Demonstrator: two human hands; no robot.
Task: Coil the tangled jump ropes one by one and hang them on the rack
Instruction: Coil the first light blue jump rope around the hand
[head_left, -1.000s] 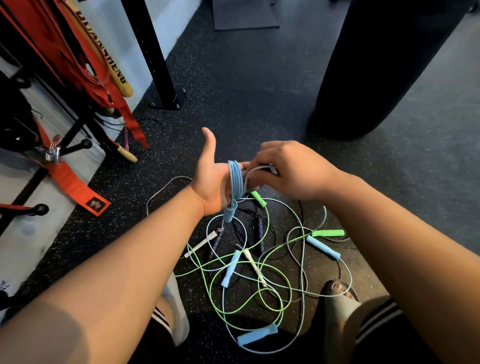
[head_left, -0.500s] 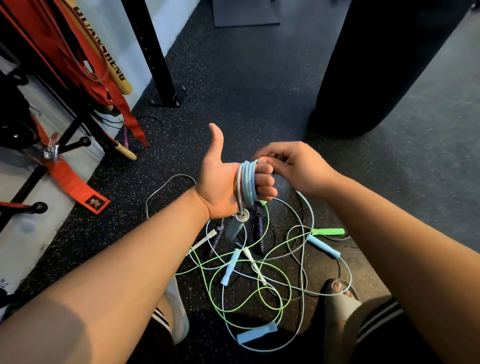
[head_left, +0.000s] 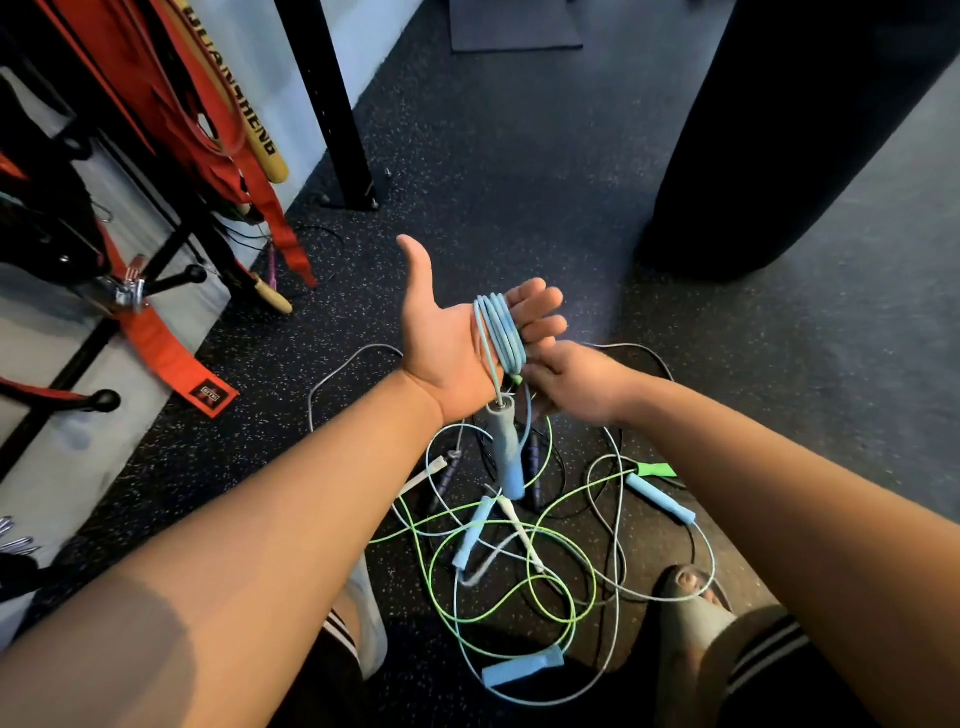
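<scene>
Currently, head view: noted blue rope (head_left: 501, 332) coiled round left hand (head_left: 447, 343), fingers loosely bent, thumb out; handle (head_left: 506, 447) hanging below wrist, long axis downward. Right hand (head_left: 576, 387) just beneath coil, fingers pinching trailing strand, nearer for feeding next turn. Rack (head_left: 171, 275) off left.

Dim indoor scene, soft light from above, wide-angle warp.
The left hand (head_left: 447, 338) catches the brightest light on its palm, and the light-blue plastic jump rope (head_left: 501, 332) wound round it reads sharp; the right hand (head_left: 576, 384) just below, pinching that rope, is darker and smeared. Both forearms (head_left: 260, 545), nearer the camera, sink into brown shadow. Beyond the hands the black cylindrical bag (head_left: 779, 130) is nearly featureless; right of them the speckled black rubber floor (head_left: 831, 374) takes a pale bluish sheen. Straight lines bow toward the frame edges.
</scene>
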